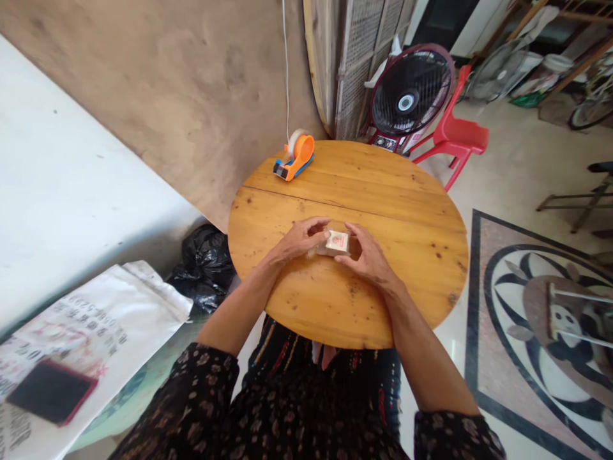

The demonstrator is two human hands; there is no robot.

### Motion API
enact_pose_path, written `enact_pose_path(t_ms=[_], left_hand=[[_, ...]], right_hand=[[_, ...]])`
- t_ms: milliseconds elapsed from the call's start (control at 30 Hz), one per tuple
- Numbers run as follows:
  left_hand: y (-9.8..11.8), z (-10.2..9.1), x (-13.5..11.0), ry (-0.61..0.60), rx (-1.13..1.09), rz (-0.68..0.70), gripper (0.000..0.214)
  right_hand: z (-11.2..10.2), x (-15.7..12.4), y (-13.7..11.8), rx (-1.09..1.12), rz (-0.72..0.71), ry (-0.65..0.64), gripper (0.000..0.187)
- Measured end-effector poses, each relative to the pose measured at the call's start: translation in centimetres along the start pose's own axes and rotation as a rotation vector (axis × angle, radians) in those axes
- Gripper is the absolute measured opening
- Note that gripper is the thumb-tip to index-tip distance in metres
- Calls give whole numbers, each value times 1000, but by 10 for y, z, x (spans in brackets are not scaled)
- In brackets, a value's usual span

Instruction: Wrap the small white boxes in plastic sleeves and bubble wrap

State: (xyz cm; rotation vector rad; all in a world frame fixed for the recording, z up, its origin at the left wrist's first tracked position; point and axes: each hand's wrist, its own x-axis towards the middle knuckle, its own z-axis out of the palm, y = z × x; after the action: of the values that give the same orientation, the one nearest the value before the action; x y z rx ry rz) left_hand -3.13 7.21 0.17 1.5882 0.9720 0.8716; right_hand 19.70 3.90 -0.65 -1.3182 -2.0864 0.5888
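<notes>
White on top: seems to be steadying a small box [338, 241] on the worktop [412, 211], with left hand [301, 239] curled at one end (cannot tell if pinching), right hand [370, 257] spread at the other. Next, needs gentle, even holding.

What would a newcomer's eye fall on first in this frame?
Probably the round wooden table mid-view, where the left hand and right hand frame a small pale box with red print. Next would likely come the bright orange tape dispenser near the table's far left edge. Beyond the table, toward the upper right, the red chair and the big black-faced fan also stand out.
</notes>
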Motion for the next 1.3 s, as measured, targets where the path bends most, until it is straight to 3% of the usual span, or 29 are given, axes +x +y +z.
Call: enact_pose_path(t_ms=[267,467,633,800,1000,1100,1300], left_hand=[[-2,12,3,86,125,12,59],[-1,20,5,147,257,-1,58],[-3,19,7,94,110,-28,66],[-7,2,7,22,-140,-77,74],[0,-19,-1,-279,52,30,91],[0,-18,-2,-275,149,82,87],[-7,-6,-1,-169,135,109,77]], right_hand=[[3,-1,-4,-47,-73,43,68],[5,-1,-10,-69,-101,69,67],[4,0,-8,-58,-63,49,67],[-3,2,0,49,-3,2,87],[-6,1,2,86,26,-33,86],[-6,1,0,73,11,-16,81],[-8,0,0,-7,30,78,63]])
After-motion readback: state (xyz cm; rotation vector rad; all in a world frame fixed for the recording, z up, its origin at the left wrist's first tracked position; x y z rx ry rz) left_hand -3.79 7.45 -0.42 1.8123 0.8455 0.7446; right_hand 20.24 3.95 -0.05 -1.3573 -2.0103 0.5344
